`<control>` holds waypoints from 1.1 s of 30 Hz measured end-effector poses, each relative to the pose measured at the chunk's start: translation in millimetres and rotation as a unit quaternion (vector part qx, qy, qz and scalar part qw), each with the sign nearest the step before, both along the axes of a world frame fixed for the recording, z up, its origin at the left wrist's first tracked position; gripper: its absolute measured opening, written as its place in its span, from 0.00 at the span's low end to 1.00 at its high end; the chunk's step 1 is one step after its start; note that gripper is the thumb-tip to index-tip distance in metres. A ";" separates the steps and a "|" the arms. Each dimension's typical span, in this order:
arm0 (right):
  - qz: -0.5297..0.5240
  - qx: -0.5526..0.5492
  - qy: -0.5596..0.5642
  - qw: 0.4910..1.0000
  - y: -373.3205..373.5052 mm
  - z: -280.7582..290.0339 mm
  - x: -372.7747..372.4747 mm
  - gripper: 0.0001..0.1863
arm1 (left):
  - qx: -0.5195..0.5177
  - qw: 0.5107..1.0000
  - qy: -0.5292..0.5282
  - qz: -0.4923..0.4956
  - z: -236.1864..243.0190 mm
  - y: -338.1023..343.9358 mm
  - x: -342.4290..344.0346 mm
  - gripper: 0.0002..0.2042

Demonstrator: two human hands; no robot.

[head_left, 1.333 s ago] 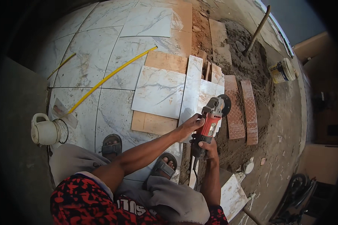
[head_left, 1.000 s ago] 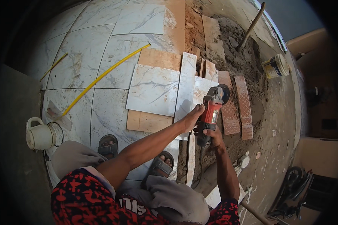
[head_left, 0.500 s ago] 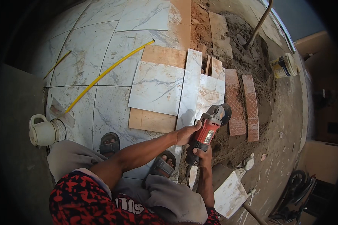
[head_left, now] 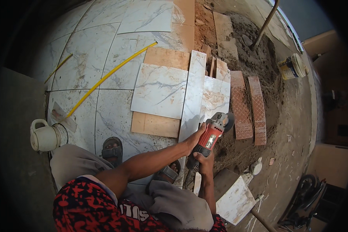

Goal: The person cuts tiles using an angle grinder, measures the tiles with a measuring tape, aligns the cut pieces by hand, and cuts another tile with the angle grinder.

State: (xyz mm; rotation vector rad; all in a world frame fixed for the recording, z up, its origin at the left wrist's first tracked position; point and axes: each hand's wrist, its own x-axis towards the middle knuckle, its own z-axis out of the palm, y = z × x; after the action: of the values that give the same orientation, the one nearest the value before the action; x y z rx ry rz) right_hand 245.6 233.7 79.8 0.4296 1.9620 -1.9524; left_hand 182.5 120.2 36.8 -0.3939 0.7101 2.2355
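Note:
My right hand (head_left: pixel 203 157) grips the rear handle of a red angle grinder (head_left: pixel 212 135), whose grey disc guard points up and right beside a marble tile piece (head_left: pixel 215 97). My left hand (head_left: pixel 193 137) rests on the lower end of a long narrow marble tile strip (head_left: pixel 193 92), touching the grinder's body. The strip lies lengthwise over a square marble tile (head_left: pixel 161 90) and brown boards (head_left: pixel 155 123).
A yellow straightedge (head_left: pixel 111 75) lies across the tiled floor. A white jug (head_left: pixel 43 137) stands at left. Two reddish tile backs (head_left: pixel 250 109) lie on sand at right. A bucket (head_left: pixel 291 66), a shovel handle (head_left: pixel 265 22) and a loose tile (head_left: pixel 236 201) are nearby. My sandalled feet (head_left: pixel 113 147) stand on the floor.
Both hands and the grinder have drawn back along the strip toward me, from beside the tile piece to the strip's lower end.

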 end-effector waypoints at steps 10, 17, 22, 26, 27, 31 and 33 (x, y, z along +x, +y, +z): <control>-0.013 -0.062 -0.031 0.997 14.5 6.2 -32.1 0.31 | -0.264 0.959 0.096 -0.041 -48.8 -21.1 -51.4 0.37; 0.055 -0.016 -0.016 0.998 14.4 -24.4 -111.9 0.29 | -0.730 0.490 0.395 -0.267 -39.0 -103.0 -162.7 0.57; 0.088 0.014 0.031 0.996 -17.7 -39.3 -172.2 0.25 | -0.733 0.430 0.395 -0.350 -44.2 -104.4 -173.7 0.62; 0.080 -0.013 0.060 0.995 -39.3 -61.0 -205.5 0.22 | -0.730 0.447 0.385 -0.346 -48.1 -107.2 -174.7 0.61; 0.076 -0.027 0.052 0.995 -45.6 -67.5 -212.1 0.21 | -0.732 0.450 0.390 -0.331 -51.6 -110.1 -175.1 0.60; 0.068 -0.036 0.036 0.996 -53.2 -93.4 -229.6 0.21 | -0.730 0.441 0.411 -0.321 -58.8 -109.7 -174.3 0.59; 0.062 -0.033 0.030 0.997 -55.9 -99.7 -233.1 0.22 | -0.729 0.441 0.410 -0.326 -59.9 -110.0 -173.0 0.59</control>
State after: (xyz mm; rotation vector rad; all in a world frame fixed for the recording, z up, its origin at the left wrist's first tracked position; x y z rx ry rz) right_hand 12.5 177.7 -20.0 0.2290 1.9064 -1.9669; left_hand 9.5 10.2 -23.1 0.2990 2.6533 0.3429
